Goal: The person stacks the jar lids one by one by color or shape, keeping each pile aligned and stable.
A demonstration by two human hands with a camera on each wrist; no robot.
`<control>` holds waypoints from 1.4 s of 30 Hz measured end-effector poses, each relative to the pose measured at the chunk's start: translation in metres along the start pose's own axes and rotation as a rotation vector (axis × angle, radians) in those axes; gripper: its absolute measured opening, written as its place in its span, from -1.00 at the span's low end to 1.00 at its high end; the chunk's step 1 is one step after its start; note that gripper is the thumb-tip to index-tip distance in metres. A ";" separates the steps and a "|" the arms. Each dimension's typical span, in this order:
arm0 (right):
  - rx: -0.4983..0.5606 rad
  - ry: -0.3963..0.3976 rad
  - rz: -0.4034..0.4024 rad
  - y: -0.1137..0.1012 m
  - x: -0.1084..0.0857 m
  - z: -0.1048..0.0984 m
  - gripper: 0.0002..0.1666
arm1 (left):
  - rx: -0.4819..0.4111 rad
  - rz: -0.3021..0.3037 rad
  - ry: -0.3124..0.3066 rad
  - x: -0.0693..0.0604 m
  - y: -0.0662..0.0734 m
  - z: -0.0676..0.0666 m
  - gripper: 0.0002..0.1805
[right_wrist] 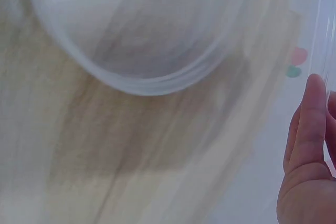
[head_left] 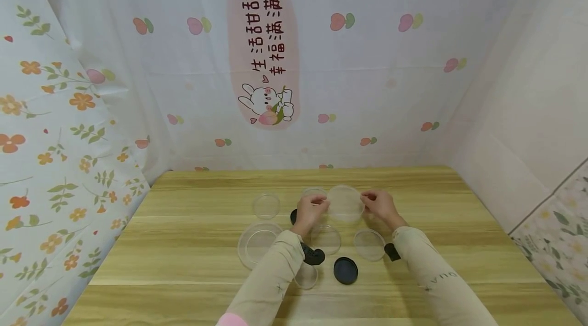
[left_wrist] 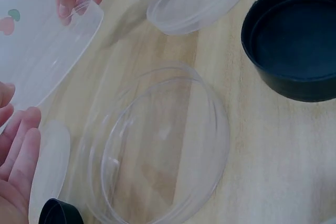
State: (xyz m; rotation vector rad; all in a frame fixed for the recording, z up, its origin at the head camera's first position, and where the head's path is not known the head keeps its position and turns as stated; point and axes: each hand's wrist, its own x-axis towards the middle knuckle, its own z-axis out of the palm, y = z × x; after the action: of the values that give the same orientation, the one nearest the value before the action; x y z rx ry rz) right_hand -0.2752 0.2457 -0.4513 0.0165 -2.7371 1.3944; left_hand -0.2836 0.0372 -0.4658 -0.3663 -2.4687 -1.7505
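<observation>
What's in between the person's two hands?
A round clear plastic lid. In the head view, the left hand is at one edge and the right hand grips the opposite edge.

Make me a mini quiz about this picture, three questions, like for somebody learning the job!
1. What do the left hand and right hand hold together?
2. True or false: the black lid nearest the person lies open side down on the table.
3. Fill in: a cartoon ____ is printed on the back cloth.

Key:
1. A round clear lid.
2. False; its open side faces up.
3. Rabbit.
</observation>
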 end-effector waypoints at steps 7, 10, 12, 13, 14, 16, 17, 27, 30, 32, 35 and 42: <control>0.038 0.017 -0.020 -0.011 0.000 -0.002 -0.68 | -0.039 0.023 0.069 0.002 0.003 -0.004 -0.82; 0.053 0.020 -0.036 -0.017 -0.001 -0.001 -0.68 | -0.046 -0.044 0.079 0.002 0.006 -0.006 -0.82; 0.054 0.017 -0.049 -0.021 -0.002 0.000 -0.69 | -0.048 -0.081 0.081 0.002 0.008 -0.009 -0.82; 0.054 0.013 -0.052 -0.022 -0.002 0.000 -0.70 | -0.044 -0.092 0.081 0.002 0.009 -0.011 -0.83; 0.056 0.007 -0.053 -0.024 -0.002 0.001 -0.70 | -0.035 -0.098 0.083 0.002 0.010 -0.013 -0.83; 0.053 -0.002 -0.059 -0.027 -0.003 0.002 -0.71 | -0.012 -0.096 0.076 0.002 0.012 -0.017 -0.83; 0.053 -0.006 -0.062 -0.029 -0.003 0.002 -0.72 | 0.001 -0.088 0.072 0.002 0.013 -0.019 -0.84; 0.068 -0.053 -0.107 -0.039 -0.009 0.013 -0.80 | 0.093 -0.043 -0.043 -0.001 0.020 -0.047 -0.79; 0.069 -0.081 -0.126 -0.044 -0.011 0.017 -0.73 | 0.104 -0.036 -0.081 -0.002 0.020 -0.056 -0.77; 0.062 -0.099 -0.148 -0.048 -0.011 0.019 -0.66 | 0.120 -0.031 -0.097 -0.002 0.019 -0.061 -0.75; 0.070 -0.128 -0.190 -0.053 -0.012 0.023 -0.57 | 0.140 -0.022 -0.119 -0.003 0.019 -0.070 -0.70; 0.082 -0.183 -0.268 -0.061 -0.016 0.036 -0.53 | 0.190 -0.035 -0.226 -0.014 0.021 -0.092 -0.60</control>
State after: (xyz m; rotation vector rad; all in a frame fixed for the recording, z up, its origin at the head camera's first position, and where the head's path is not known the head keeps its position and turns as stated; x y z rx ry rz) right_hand -0.2589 0.1803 -0.4239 0.5188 -2.6846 1.4911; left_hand -0.2706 -0.0449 -0.4181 -0.5324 -2.7851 -1.5448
